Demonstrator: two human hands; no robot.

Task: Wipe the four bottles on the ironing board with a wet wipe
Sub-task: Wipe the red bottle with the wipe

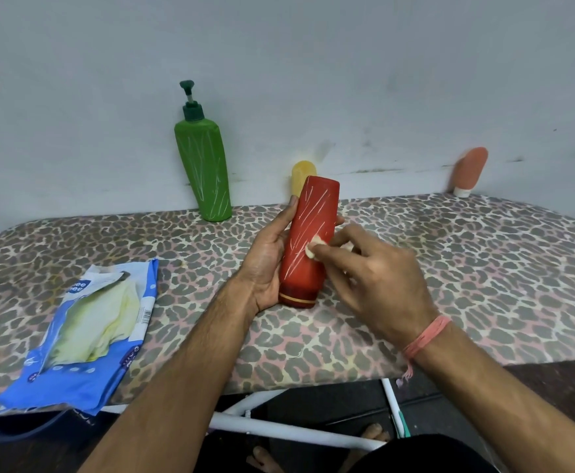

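Note:
My left hand (265, 264) grips a red bottle (308, 240) streaked with white marks, cap end toward me, held just above the ironing board (449, 268). My right hand (371, 281) presses a small bunched wet wipe (313, 249) against the bottle's front. A tall green pump bottle (206, 165), also streaked white, stands at the back against the wall. A yellow bottle (302, 174) is partly hidden behind the red one. An orange tube (470, 170) stands on its white cap at the far right.
An open blue wet-wipe pack (88, 329) lies at the board's left front, wipes showing. The leopard-print cover ends at the near edge, with the white metal frame (279, 428) and my feet below. A grey wall (313, 63) backs the board.

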